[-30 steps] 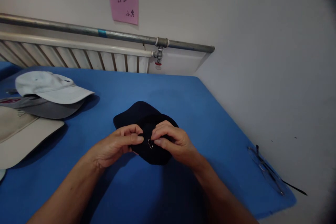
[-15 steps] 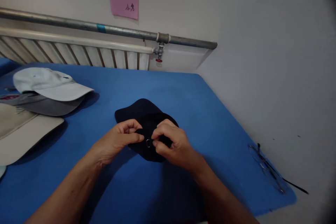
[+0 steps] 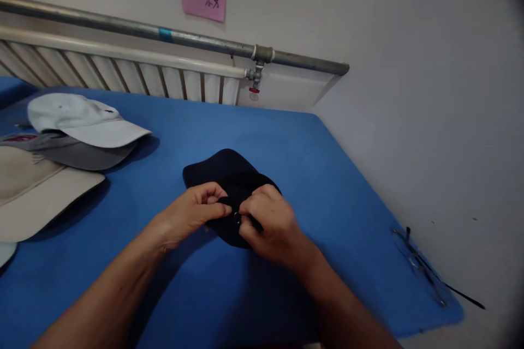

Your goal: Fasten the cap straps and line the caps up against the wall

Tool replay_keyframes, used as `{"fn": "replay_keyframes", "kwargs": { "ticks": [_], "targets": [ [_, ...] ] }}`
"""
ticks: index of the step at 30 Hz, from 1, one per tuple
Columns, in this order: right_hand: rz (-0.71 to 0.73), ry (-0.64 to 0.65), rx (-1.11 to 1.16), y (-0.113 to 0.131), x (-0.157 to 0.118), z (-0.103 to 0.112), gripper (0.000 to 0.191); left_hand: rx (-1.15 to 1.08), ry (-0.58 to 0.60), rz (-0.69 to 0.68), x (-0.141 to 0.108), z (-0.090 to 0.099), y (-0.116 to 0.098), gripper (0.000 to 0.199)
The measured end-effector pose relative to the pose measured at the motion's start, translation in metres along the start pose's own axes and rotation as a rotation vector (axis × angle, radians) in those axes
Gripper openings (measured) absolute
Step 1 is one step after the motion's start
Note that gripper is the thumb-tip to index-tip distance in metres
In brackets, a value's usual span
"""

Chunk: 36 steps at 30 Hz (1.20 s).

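A black baseball cap (image 3: 221,166) lies on the blue table, its brim pointing away to the far left. My left hand (image 3: 204,204) pinches the cap's back edge between thumb and fingers. Closed beside it, my right hand (image 3: 268,221) grips the strap at the back of the cap; its fingertips hide most of that strap. Between the two hands shows a small shiny metal buckle (image 3: 237,218), partly covered by the right fingers.
To the left lie a white cap (image 3: 90,120), a grey cap (image 3: 90,154) and a beige cap (image 3: 49,196). Eyeglasses (image 3: 421,267) rest at the right edge of the blue table (image 3: 286,131). Behind stand a radiator (image 3: 135,73) and a metal pipe (image 3: 114,24) with a red-handled valve.
My right hand has closed in on the buckle and covers more of it and the strap. My left hand keeps its pinch. The whole view has shifted slightly.
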State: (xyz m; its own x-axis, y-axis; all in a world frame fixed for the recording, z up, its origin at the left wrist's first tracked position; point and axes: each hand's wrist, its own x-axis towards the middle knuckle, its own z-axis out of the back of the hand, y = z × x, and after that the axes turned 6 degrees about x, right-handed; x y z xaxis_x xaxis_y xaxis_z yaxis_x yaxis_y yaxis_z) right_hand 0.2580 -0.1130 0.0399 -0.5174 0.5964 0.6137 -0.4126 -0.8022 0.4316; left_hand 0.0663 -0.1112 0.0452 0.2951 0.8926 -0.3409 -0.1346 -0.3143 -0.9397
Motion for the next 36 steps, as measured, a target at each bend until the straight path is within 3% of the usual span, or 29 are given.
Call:
{"fn": "replay_keyframes", "kwargs": {
  "ticks": [7,11,18,23,36],
  "targets": [
    [0.032,0.052,-0.017,0.0024,0.0011,-0.0011,0.017,0.018,0.013,0.000,-0.0015,-0.0006,-0.0008,0.022],
    [0.010,0.008,0.026,0.0008,0.0006,-0.0017,0.015,0.008,0.030,0.016,-0.0019,-0.0020,-0.0037,0.024],
    [-0.180,-0.089,0.241,-0.0027,-0.0014,-0.0036,0.016,-0.025,0.029,-0.007,-0.0013,-0.0067,-0.0020,0.029],
    [-0.180,-0.106,0.256,-0.0039,0.0007,-0.0017,0.013,-0.048,-0.024,-0.031,0.0002,-0.0073,-0.0014,0.028],
    [-0.387,-0.010,0.357,0.0034,0.0036,0.0001,0.013,-0.057,-0.075,-0.025,0.0022,-0.0068,0.0003,0.029]
  ]
}}
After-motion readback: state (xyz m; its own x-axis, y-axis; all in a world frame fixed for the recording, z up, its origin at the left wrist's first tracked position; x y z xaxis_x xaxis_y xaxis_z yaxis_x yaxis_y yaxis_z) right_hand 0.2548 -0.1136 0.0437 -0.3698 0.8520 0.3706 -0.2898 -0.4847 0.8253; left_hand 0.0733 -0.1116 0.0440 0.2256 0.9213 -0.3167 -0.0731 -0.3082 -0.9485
